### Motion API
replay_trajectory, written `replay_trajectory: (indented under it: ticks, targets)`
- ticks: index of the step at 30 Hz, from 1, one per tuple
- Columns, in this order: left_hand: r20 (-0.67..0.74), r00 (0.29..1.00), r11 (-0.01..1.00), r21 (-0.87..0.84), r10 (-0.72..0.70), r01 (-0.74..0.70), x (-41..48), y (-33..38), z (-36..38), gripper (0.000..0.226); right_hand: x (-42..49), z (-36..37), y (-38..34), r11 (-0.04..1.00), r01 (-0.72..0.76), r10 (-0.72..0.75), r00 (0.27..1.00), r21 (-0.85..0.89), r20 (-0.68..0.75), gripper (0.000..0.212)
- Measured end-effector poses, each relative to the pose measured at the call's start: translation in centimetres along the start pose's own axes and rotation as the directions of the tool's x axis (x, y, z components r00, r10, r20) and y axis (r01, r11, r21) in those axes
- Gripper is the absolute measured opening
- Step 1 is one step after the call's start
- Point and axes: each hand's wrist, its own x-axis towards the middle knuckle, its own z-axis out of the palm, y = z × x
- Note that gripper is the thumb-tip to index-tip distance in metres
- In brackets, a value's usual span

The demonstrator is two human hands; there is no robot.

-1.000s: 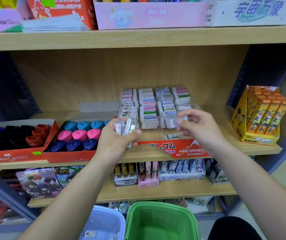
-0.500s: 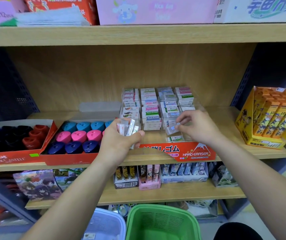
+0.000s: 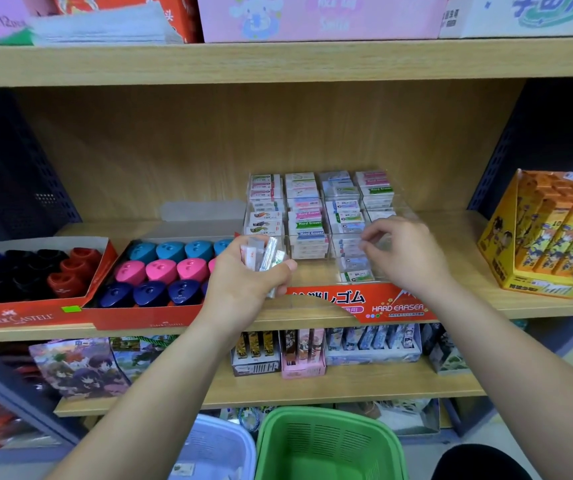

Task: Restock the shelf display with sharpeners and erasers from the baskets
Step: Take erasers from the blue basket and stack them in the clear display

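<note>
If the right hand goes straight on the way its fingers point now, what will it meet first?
Probably the stacked erasers in the display case: the right hand aims its fingertips left at that column, nearly touching it. Depth through the clear plastic is hard to judge.

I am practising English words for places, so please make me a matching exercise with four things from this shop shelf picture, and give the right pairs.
Things:
1. left hand
2. green basket
3. pink sharpeners
4. yellow box

Place or state:
A. at the right end of the middle shelf
B. in the middle row of the red tray
C. grips a bundle of erasers
D. below the shelves, beside the pale blue basket

Pairs: 1-C, 2-D, 3-B, 4-A
</note>
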Motion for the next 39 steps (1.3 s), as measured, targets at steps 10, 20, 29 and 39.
replay_trajectory:
  ticks: [10,20,29,39]
  targets:
    - [0.103,0.995,0.993,-0.114,-0.012,0.024,-0.7,1.1,2.0,0.031,-3.1,-1.9,-6.1,0.746,-0.083,-0.105,0.965,0.66,0.24,0.024]
    - [0.128,0.992,0.979,-0.201,-0.017,0.043,-2.1,1.7,2.3,0.036,-4.7,-2.0,-7.2,0.543,-0.334,-0.025,0.911,0.771,0.412,0.016]
    - [0.057,0.998,0.99,-0.142,0.006,0.002,-2.3,1.4,2.2,0.027,-5.6,-2.3,-6.5,0.326,-0.438,0.064,0.894,0.838,0.443,0.028]
    - [0.034,0.996,0.991,-0.1,0.088,-0.084,-3.1,1.7,2.6,0.02,-5.8,-2.6,-6.8,0.406,-0.33,0.137,0.944,0.853,0.3,0.011]
